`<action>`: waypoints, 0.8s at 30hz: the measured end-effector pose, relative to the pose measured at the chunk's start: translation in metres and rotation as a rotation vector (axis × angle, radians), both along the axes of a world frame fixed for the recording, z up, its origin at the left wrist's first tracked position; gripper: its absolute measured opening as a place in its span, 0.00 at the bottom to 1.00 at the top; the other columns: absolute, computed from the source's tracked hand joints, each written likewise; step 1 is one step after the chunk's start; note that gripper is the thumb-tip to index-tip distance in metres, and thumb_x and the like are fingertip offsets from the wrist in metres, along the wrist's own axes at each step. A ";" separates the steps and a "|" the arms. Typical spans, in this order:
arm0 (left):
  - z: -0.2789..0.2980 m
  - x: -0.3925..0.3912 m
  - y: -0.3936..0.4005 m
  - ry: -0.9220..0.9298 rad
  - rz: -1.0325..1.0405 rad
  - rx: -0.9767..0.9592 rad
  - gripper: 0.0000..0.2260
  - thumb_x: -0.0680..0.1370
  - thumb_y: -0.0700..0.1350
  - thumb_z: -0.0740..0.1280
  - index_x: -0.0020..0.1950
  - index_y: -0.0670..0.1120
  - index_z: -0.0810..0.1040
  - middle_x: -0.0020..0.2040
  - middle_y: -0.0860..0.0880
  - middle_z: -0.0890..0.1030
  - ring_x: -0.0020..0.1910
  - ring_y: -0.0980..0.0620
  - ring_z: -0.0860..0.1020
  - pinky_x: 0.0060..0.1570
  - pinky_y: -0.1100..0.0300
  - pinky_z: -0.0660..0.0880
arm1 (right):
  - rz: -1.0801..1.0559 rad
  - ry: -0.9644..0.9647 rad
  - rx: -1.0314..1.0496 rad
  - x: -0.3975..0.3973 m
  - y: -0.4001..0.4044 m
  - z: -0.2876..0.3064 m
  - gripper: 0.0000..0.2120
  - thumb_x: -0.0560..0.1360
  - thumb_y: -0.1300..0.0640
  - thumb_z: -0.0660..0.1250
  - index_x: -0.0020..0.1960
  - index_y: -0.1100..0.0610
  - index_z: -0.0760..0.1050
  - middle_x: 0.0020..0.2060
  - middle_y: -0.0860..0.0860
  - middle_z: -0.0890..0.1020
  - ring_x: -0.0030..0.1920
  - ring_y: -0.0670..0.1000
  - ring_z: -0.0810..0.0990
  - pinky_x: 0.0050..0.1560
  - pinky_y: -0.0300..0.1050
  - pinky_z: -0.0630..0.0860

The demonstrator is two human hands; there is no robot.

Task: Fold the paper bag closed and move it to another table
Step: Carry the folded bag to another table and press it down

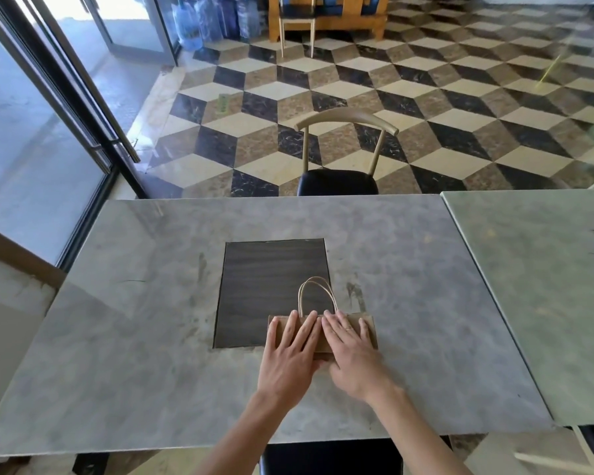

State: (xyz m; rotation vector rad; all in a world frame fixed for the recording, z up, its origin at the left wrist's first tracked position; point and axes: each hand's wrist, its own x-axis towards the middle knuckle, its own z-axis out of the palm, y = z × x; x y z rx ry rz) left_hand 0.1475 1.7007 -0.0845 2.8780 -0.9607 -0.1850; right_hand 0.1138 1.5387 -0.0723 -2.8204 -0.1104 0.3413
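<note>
Both forearms reach forward from the bottom edge of the view, angling in toward each other. The left hand point(290, 351) lies flat, palm down, fingers spread and straight, pressing on the left half of the paper bag point(367, 329). The right hand point(352, 351) lies the same way on the right half, fingers stretched out and slightly fanned, with a ring on one finger. The two hands sit side by side, their inner fingertips nearly touching. Neither hand grips anything; both are open and simply resting on top of the bag.

The bag lies flat on the grey bench point(151, 320), folded down into a low brown strip, mostly covered by the hands, with only its ends and far edge showing. Its left part overlaps the near right corner of a dark rectangular panel point(271, 275) set in the bench top. The two string handles point(316, 293) loop out from the far edge and lie on that panel.

A second bench point(546, 286) stands just beside the first on the right. A chair point(338, 181) is tucked in at the far side
</note>
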 end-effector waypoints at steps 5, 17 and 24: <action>-0.007 -0.006 0.003 -0.027 -0.032 -0.010 0.29 0.80 0.59 0.53 0.78 0.48 0.53 0.79 0.51 0.54 0.77 0.42 0.52 0.70 0.38 0.52 | 0.022 -0.098 -0.116 -0.013 0.005 -0.012 0.30 0.76 0.60 0.52 0.78 0.62 0.57 0.78 0.56 0.58 0.78 0.59 0.57 0.74 0.64 0.54; -0.006 -0.020 -0.001 -0.005 0.065 0.026 0.31 0.80 0.56 0.58 0.79 0.46 0.52 0.80 0.49 0.53 0.78 0.45 0.49 0.72 0.37 0.54 | -0.055 -0.053 -0.180 -0.021 0.013 -0.017 0.34 0.74 0.52 0.51 0.79 0.62 0.54 0.80 0.57 0.53 0.79 0.58 0.53 0.73 0.65 0.51; -0.008 -0.043 -0.005 0.012 0.147 0.096 0.34 0.79 0.51 0.58 0.78 0.44 0.43 0.80 0.45 0.44 0.78 0.44 0.39 0.73 0.37 0.45 | -0.128 0.008 -0.156 -0.024 0.023 -0.013 0.45 0.64 0.58 0.65 0.79 0.61 0.55 0.79 0.59 0.58 0.79 0.59 0.54 0.72 0.65 0.50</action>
